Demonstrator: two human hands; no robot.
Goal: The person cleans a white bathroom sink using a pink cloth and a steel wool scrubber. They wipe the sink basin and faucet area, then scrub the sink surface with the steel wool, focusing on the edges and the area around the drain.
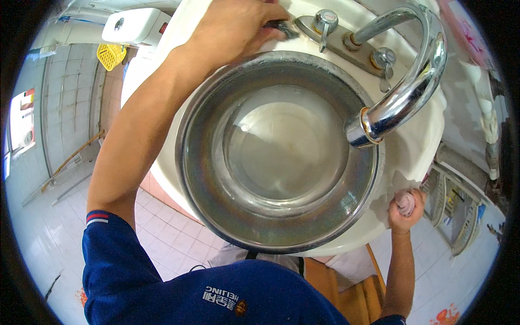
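A round stainless steel basin [280,227] with water in it sits on the white ceramic washbasin [418,134]. Beyond its far rim, my left hand [243,24] grips a dark-bristled brush [286,29], whose bristles are at the ceramic near the tap's base plate. Part of the brush is hidden by the fingers. At the right rim of the washbasin, my right hand [404,215] is closed around a bunched pinkish cloth [405,203]. The chrome tap spout [406,111] arches over the basin's right side, its outlet above the rim.
Two tap handles [325,22] [383,59] stand on the metal base plate. A white appliance [132,26] and a yellow plastic basket [111,56] are at the upper left. A plastic rack [455,207] stands at the right. A bamboo pole [72,157] leans at the left.
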